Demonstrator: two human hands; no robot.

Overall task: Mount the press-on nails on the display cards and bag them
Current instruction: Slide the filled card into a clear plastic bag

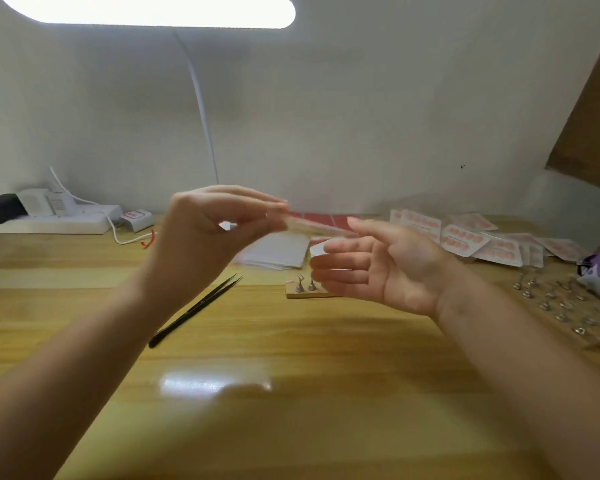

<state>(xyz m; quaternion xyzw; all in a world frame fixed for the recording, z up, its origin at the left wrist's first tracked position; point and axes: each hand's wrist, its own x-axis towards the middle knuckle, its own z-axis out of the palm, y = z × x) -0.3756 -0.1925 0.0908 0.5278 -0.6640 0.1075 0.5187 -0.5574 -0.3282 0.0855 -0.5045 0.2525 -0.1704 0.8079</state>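
Black tweezers [194, 311] lie on the wooden table [291, 393] toward its left. Above mid-table, a blurred display card [312, 226] is pinched edge-on by the left hand [219, 230]; the right hand [378, 268] is held open, fingers spread. Mounted nail cards [482, 240] are piled at the far right edge.

A small home craft desk set up for packing press-on nails.

A varnished wooden tabletop [291, 393] runs up against a plain pale wall, lit by a long lamp [149, 8] at the top left of the frame. At the left edge a white power strip [56, 220] with plugged-in adapters lies on the desk. Trade goods show the work: black tweezers [194, 311] at centre, a stack of blank cards [278, 251] behind them, finished nail cards [465, 239] fanned at the right, and rows of small metal nail stands [561, 303] at the far right.
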